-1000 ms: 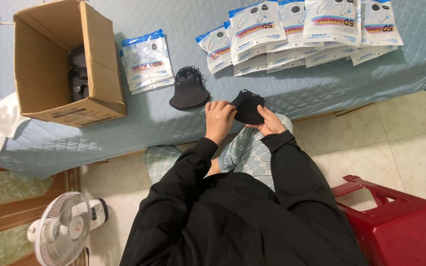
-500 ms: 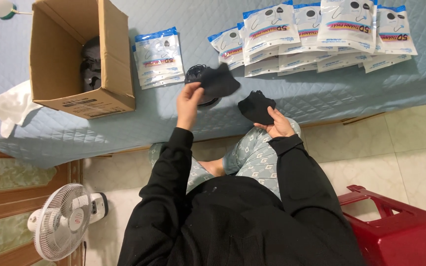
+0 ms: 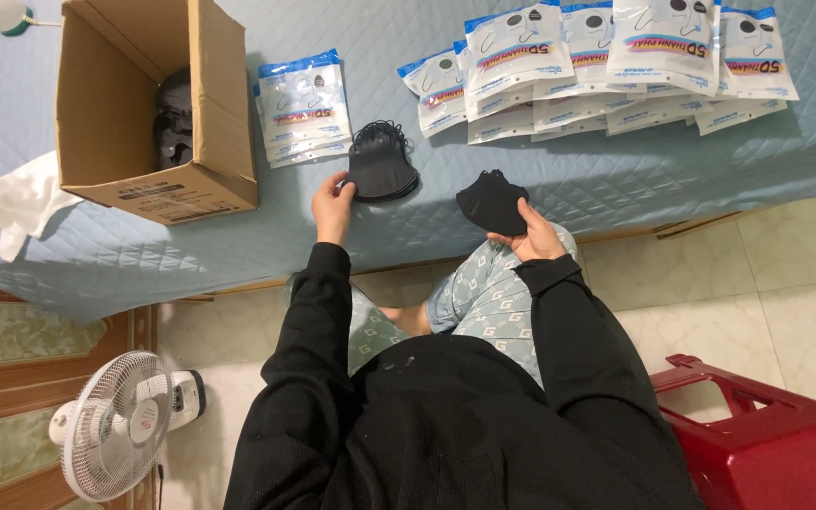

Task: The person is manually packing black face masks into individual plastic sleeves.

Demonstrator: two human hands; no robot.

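Right grip: your right hand [image 3: 533, 236] pinches a small stack of black face masks [image 3: 491, 200], thumb over the near edge and fingers beneath, held low at the bed's near edge over your lap, so the stack stays squared.
Left grip: your left hand [image 3: 334, 203] has its fingertips closed on the near-left corner of a second stack of black masks [image 3: 382, 168], which lies flat on the quilt; the hold looks light, steadying rather than lifting.
Held stack, axis: long axis runs roughly left-right, tilted; ear loops at its far side.
Resting stack, axis: rounded edge nearest you, loops bunched at the far end, so it points away.
Surface: blue quilted bed cover [image 3: 144, 255], bearing everything.
Far left: open cardboard box [image 3: 144, 104], on its side, dark items within.
Far centre: short pile of sealed mask packets [image 3: 306, 109], just beyond the resting stack.
Far right: overlapping row of filled packets [image 3: 606, 57].
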